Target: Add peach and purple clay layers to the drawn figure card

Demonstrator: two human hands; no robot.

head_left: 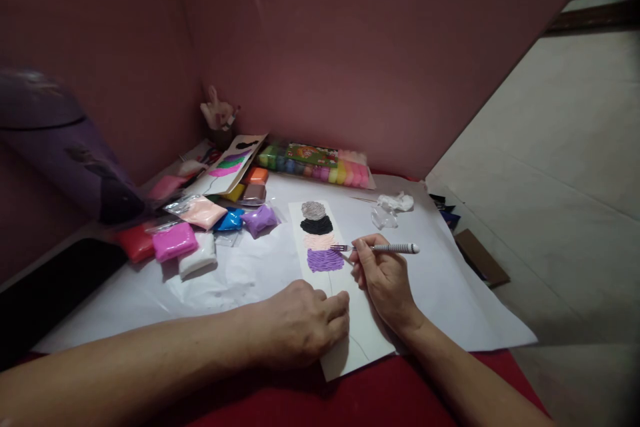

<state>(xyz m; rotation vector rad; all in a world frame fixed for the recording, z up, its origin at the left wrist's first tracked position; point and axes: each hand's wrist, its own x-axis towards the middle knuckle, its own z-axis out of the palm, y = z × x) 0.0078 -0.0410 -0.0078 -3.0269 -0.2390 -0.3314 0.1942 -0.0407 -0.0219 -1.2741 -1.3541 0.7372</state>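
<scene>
A long white card [345,334] lies on the white paper, with textured clay patches on its upper half: a grey one [313,210], a black one [317,225], a pale peach one [317,241] and a purple one [325,260]. My right hand [383,274] grips a small fork [397,248] with a striped handle. Its tines are at the right side of the patches, where peach meets purple; whether they press in I cannot tell. Lower down, my left hand [313,324] rests on the card with its fingers curled; anything inside them is hidden.
Clay packets, including pink [174,242], white [197,257] and purple [260,219], lie to the left. Behind them lean a painted-looking card [233,167] and a multicolour clay pack [315,164]. Crumpled white wrapping [395,202] sits right. A purple cylindrical object [60,147] stands far left.
</scene>
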